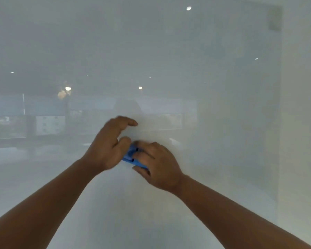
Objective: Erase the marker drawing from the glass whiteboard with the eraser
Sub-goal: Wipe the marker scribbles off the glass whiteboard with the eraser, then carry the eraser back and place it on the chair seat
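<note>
The blue eraser [133, 157] is the landmark here: it lies against the glass whiteboard [169, 60], a little below the middle of the board, and both hands meet on it. The right hand [158, 164] is clenched around it, with the fingers over its top and the thumb under its lower edge. The left hand [109, 142] is just to the left of the eraser; its thumb touches the eraser's upper left end, while its other fingers are spread open above it and grasp nothing. No marker line is visible anywhere on the glass, neither above the eraser, nor beside it, nor below it. The surface shows only pale reflections of ceiling lights and of windows. Any ink directly under the eraser or under the hands is hidden, so I cannot tell about that spot. The picture is also a bit blurred, and very faint traces could escape the eye. My judgement is that the erasing is nearly finished or already finished, with perhaps one last small patch under the eraser.
</note>
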{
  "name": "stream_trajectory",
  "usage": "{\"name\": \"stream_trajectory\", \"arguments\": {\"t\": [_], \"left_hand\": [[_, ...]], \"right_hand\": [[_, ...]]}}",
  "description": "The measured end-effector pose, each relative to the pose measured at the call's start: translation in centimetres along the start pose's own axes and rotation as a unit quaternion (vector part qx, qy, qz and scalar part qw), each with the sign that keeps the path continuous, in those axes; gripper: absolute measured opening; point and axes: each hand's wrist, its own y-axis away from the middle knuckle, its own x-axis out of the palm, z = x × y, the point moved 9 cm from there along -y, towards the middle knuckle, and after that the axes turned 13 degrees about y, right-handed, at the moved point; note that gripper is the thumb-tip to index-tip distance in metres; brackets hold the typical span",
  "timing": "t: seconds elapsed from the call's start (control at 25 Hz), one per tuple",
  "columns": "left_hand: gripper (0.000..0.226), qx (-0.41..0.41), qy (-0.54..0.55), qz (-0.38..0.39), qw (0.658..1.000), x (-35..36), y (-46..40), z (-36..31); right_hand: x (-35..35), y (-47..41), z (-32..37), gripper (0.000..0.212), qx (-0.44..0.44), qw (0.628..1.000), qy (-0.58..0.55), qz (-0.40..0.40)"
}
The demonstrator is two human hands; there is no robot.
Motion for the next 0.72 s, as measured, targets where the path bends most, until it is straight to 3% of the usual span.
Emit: {"name": "stream_trajectory", "arguments": {"t": [0.12, 0.2, 0.36, 0.56, 0.72], "left_hand": [[0.068, -0.017, -0.061, 0.154, 0.986, 5.3, 0.3, -0.6], [0.07, 0.026, -0.157, 0.188, 0.969, 7.8, -0.5, -1.9], [0.062, 0.109, -0.27, 0.154, 0.944, 9.5, -3.1, -4.3], [0.065, 0.131, -0.271, 0.095, 0.949, 8.0, -5.0, -5.4], [0.066, 0.164, -0.232, 0.094, 0.954, 10.0, -5.5, -6.7]], "right_hand": [[-3.9, 0.3, -5.8, 0.056, 0.082, 0.995, -0.042, -0.024], [-5.5, 0.4, -7.5, 0.061, 0.092, 0.994, -0.05, -0.026], [-7.8, 0.5, -9.3, 0.052, 0.092, 0.995, -0.008, -0.029], [-9.4, 1.1, -11.5, 0.054, 0.177, 0.982, 0.059, -0.033], [-10.9, 2.4, -12.0, 0.057, 0.21, 0.972, 0.098, -0.037]]}}
